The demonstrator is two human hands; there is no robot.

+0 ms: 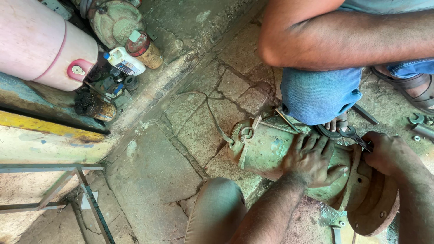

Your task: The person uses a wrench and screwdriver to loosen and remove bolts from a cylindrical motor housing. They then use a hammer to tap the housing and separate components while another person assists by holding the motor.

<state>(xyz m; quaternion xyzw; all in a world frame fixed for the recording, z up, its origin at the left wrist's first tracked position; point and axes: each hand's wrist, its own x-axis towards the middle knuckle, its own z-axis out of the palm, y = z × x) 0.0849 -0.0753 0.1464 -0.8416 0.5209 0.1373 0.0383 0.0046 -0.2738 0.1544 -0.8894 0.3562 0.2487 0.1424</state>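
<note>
Hands [312, 158] on motor [266, 147] (wrench [355, 135] gripped)

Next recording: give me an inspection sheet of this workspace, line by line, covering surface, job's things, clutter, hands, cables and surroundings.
Surface: cracked stone floor, dusty and stained.
Job's things: green motor housing lying on its side, rusty round flange at its right end; spanner at the flange.
Clutter: white bottle, rusty can, dark brush-like piece, loose spanner.
Hands: left hand flat on the housing; right hand gripping the spanner.
Cables: thin wire running across the floor to the housing.
Surroundings: pink cylinder, metal frame, another person's knee in jeans and sandalled foot.
</note>
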